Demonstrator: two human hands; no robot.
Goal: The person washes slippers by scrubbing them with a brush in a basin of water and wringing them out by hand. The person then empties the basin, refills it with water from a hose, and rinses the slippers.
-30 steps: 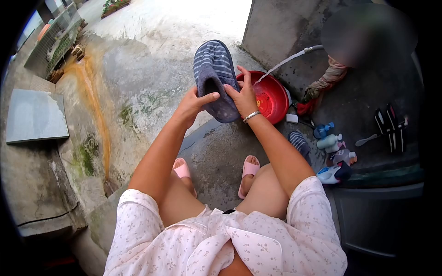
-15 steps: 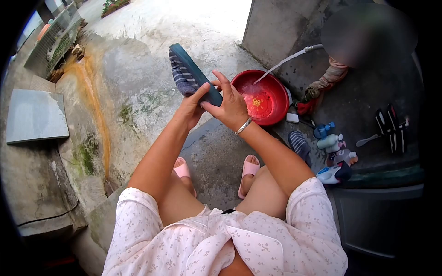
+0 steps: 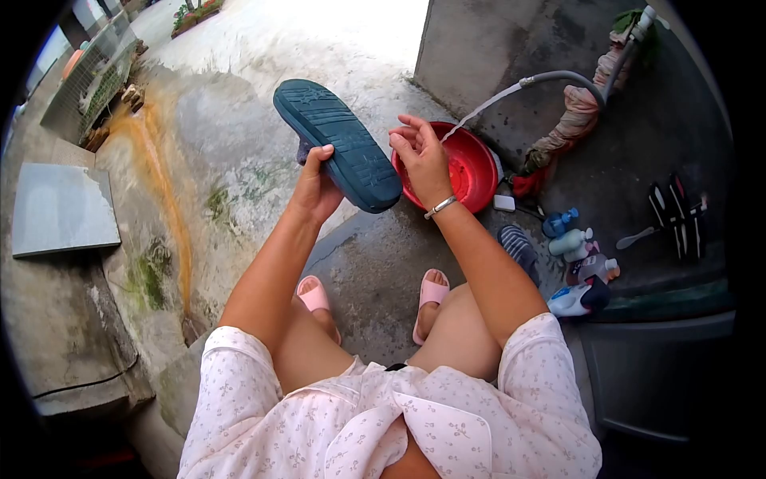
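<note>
My left hand [image 3: 317,190] grips a slipper [image 3: 339,144] by its edge, thumb on the dark blue-green sole, which faces up toward me. The slipper's fabric upper is mostly hidden underneath. To the right of the sole, my right hand [image 3: 424,164] is raised with bent, parted fingers and holds nothing; a silver bracelet is on that wrist. Behind this hand stands a red basin [image 3: 477,172], into which water [image 3: 483,108] streams from a grey hose [image 3: 558,76].
A striped slipper [image 3: 517,243] lies on the ground at the right, beside several bottles [image 3: 570,242]. Farther right are a white spoon-like tool [image 3: 636,238] and black-and-white items [image 3: 678,219]. A pale slab [image 3: 64,207] lies at the left. A wall [image 3: 495,48] rises behind the basin.
The slipper has turned from its striped upper to show its sole. My right hand has let go of it and moved to the right. The view has shifted slightly.
</note>
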